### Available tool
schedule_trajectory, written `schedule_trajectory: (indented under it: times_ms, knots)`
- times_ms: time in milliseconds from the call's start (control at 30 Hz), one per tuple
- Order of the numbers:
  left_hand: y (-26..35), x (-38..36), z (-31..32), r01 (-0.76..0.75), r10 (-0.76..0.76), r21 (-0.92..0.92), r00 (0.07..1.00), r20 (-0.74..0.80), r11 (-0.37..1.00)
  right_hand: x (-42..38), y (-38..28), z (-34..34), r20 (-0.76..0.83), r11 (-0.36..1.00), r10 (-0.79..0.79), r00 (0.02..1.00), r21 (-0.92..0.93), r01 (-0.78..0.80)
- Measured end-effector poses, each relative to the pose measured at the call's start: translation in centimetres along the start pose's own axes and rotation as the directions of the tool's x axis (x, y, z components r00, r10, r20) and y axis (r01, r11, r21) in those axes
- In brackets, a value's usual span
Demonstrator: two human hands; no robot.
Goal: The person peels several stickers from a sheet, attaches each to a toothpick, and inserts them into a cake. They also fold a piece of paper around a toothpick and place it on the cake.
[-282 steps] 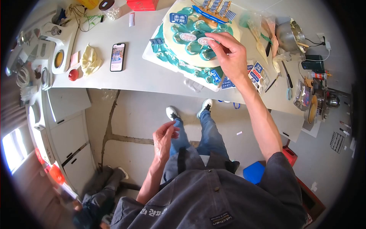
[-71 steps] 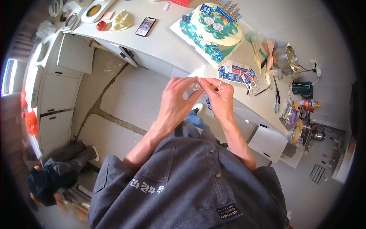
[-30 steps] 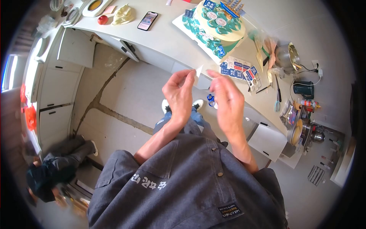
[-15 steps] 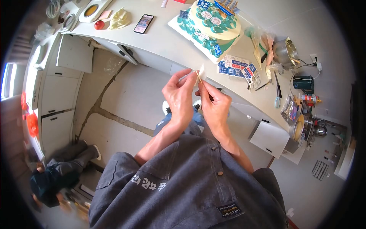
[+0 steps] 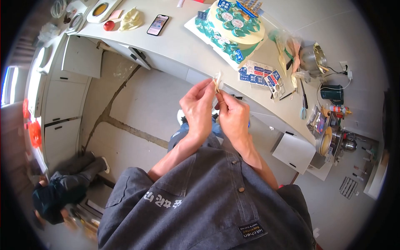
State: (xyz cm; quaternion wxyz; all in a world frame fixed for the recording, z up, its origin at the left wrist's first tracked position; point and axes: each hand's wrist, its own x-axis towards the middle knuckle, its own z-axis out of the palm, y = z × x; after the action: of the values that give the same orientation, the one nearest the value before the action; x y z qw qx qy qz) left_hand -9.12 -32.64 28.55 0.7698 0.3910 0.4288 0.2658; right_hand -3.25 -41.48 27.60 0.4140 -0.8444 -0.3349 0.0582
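My left hand and my right hand meet in front of my chest, fingertips pinched around a thin tan stick. A small white piece shows at the stick, just past my fingertips; its exact shape is hard to make out. Beyond my hands, on the counter, stands a cream and teal cake with blue and white tags and a toy ship on top. Sheets of blue, red and white labels lie beside the cake board.
The white counter holds a phone, a red round item, piping bags, a whisk and a metal pot. Another person is at the lower left. An open cabinet door juts out at right.
My hands have shifted slightly, with the fingertips closer together around the stick. The white piece has changed its angle and looks more crumpled.
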Motion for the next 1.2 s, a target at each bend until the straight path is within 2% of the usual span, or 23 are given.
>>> schedule_trajectory:
  times_ms: [100,200,300,400,500,600,700,800,900,1000,1100,1133,1200]
  knots:
    - [-0.4,0.2,-0.1,0.015,-0.014,-0.029,1.0,0.015,0.999,0.2,-0.5,-0.4,0.136,0.959,0.214,0.967,0.157,-0.234]
    - [-0.1,0.1,0.2,0.047,-0.047,-0.031,0.999,0.009,0.998,0.7,0.0,-0.9,0.28,0.88,0.328,0.902,0.257,-0.4]
    - [-1.4,0.7,-0.1,-0.029,0.029,-0.01,1.0,0.004,1.0,0.9,0.8,-1.5,0.444,0.717,0.374,0.815,0.418,-0.557]
    - [-1.4,0.6,-0.2,-0.023,0.023,0.017,1.0,0.011,1.0,1.2,0.7,-2.7,0.572,0.49,0.391,0.722,0.534,-0.689]
    - [-1.7,0.7,-0.1,-0.077,0.077,0.063,0.997,0.006,0.995,1.0,0.3,-2.7,0.444,0.601,0.463,0.768,0.479,-0.639]
    - [-2.0,0.5,0.0,-0.119,0.118,0.062,0.993,0.029,0.991,-0.2,1.3,-1.5,0.126,0.842,0.357,0.926,0.386,-0.377]
    - [-2.8,0.5,0.2,-0.178,0.178,-0.003,0.983,0.043,0.984,-0.5,1.1,-1.1,0.016,0.942,0.212,0.977,0.264,-0.209]
    - [-2.0,0.4,0.4,-0.16,0.157,0.07,0.987,0.047,0.985,-0.5,0.2,-1.0,0.066,0.926,0.273,0.96,0.252,-0.28]
    - [-1.7,0.5,0.4,-0.127,0.125,0.046,0.991,0.055,0.991,-0.3,-0.5,-0.9,0.162,0.795,0.382,0.91,0.445,-0.413]
    - [-2.6,1.2,0.2,0.006,-0.007,-0.081,1.0,-0.021,0.997,0.0,-0.8,-1.4,0.382,0.42,0.504,0.775,0.676,-0.606]
    - [-3.4,1.5,0.1,-0.025,0.021,-0.179,0.999,-0.028,0.983,-0.1,-0.3,-1.3,0.445,0.245,0.529,0.723,0.736,-0.632]
    - [-3.4,1.3,0.0,-0.071,0.069,-0.102,0.997,-0.021,0.992,0.1,-0.6,-1.6,0.47,0.162,0.568,0.676,0.741,-0.652]
    - [-3.1,1.1,-0.4,-0.167,0.167,0.051,0.986,0.009,0.985,0.2,-0.4,-2.0,0.475,0.179,0.562,0.677,0.73,-0.66]
